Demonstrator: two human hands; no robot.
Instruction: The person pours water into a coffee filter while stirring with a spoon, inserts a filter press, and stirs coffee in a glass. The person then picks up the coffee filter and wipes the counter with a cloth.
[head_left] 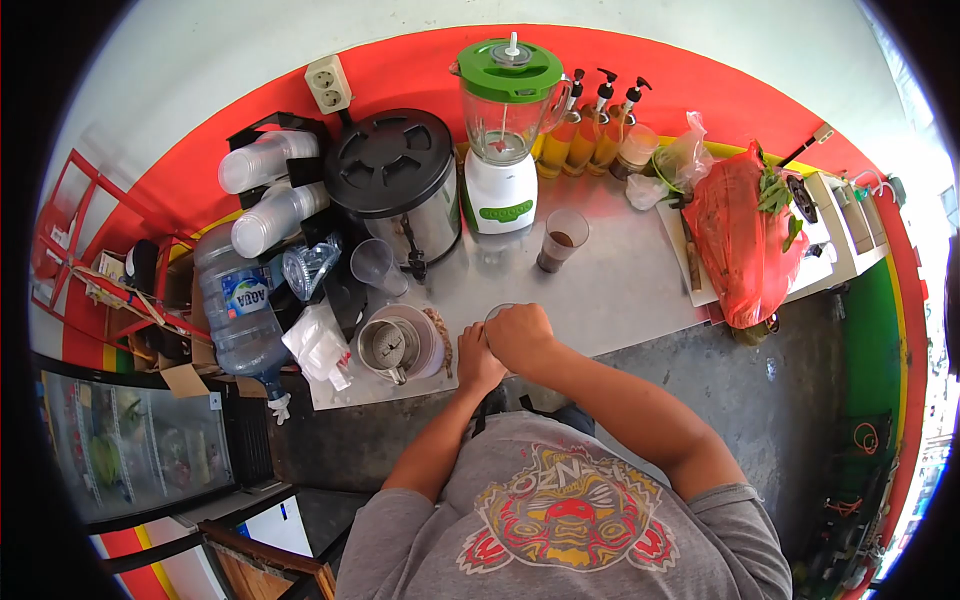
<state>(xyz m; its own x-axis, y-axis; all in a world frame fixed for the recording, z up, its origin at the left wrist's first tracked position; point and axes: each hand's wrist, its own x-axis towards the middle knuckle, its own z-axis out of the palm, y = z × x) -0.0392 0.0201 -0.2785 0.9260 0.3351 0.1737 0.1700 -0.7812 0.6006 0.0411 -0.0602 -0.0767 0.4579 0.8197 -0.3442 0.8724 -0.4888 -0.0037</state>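
Note:
My right hand [520,335] is closed over the top of a clear plastic cup [496,310] at the near edge of the steel counter [620,290]. Only a sliver of the cup's rim shows past my knuckles. My left hand [477,362] presses against the cup's near left side, touching my right hand. What the cup holds is hidden. A clear cup with a little brown liquid [560,240] stands further back, in front of the blender [503,130], whose jar has a green lid.
Left of my hands a metal sieve cup [388,347] stands by a pink bowl. Behind them are an empty clear cup [375,265], a black-lidded steel urn [395,180], cup stacks [265,160] and a water jug [238,315]. Pump bottles [595,125] and a red bag of greens [740,230] are on the right.

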